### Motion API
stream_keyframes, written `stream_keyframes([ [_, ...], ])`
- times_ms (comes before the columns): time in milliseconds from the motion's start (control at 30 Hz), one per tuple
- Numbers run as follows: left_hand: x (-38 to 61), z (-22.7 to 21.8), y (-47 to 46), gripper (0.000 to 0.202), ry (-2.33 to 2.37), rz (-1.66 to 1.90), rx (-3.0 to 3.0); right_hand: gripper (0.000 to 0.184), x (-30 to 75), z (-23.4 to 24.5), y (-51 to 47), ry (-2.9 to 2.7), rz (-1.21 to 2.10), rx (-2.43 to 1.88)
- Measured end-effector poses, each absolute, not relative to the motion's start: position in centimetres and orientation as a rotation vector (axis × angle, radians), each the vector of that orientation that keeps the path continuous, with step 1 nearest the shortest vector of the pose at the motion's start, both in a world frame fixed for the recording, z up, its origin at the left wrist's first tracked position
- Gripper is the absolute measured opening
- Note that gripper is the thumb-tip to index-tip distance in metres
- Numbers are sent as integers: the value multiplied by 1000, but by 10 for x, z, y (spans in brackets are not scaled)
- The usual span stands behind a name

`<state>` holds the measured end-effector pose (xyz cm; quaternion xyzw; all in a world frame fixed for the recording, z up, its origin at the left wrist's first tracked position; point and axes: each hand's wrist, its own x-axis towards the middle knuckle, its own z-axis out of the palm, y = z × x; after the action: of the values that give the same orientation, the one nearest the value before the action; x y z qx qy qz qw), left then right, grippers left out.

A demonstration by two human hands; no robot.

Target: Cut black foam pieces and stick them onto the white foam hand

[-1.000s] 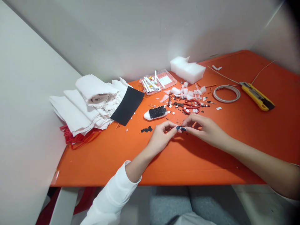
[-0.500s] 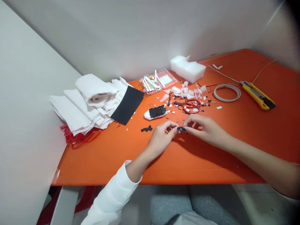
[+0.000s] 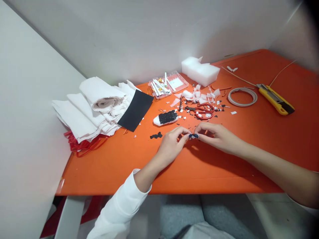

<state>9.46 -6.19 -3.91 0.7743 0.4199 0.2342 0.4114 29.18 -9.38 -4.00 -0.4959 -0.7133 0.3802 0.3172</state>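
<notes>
My left hand (image 3: 171, 142) and my right hand (image 3: 219, 137) meet fingertip to fingertip above the front part of the table. Between them they pinch a small black-and-white piece (image 3: 193, 136), mostly covered by the dark-nailed fingertips; its kind is too small to make out. Just beyond my left hand lies a white foam shape (image 3: 157, 120) with overlapping black pieces (image 3: 167, 117) over most of its top. A strip of small black cut pieces (image 3: 156, 135) rests left of my left hand. Red-handled scissors (image 3: 204, 114) lie beyond my right hand.
On the orange table (image 3: 112, 176) are stacked white cloths (image 3: 82, 116), a black sheet (image 3: 136, 111), a box of markers (image 3: 159, 89) and a white foam block (image 3: 200, 73). Foam scraps (image 3: 196, 96), a tape roll (image 3: 242, 97) and a yellow utility knife (image 3: 276, 99) lie right of centre.
The view has shifted very slightly. Both hands stay at nearly the same spot, still pinching the small piece, which shows a little more white now.
</notes>
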Motion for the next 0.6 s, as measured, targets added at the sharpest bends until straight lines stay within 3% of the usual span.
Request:
stream_keyframes([
  [233,94,-40,-63,16,1035,591,2051,25,292,-40,-94,-1829,1202,-1285],
  [600,91,-44,-64,18,943,899,2720,22,294,-42,-90,-1678,1195,-1396],
])
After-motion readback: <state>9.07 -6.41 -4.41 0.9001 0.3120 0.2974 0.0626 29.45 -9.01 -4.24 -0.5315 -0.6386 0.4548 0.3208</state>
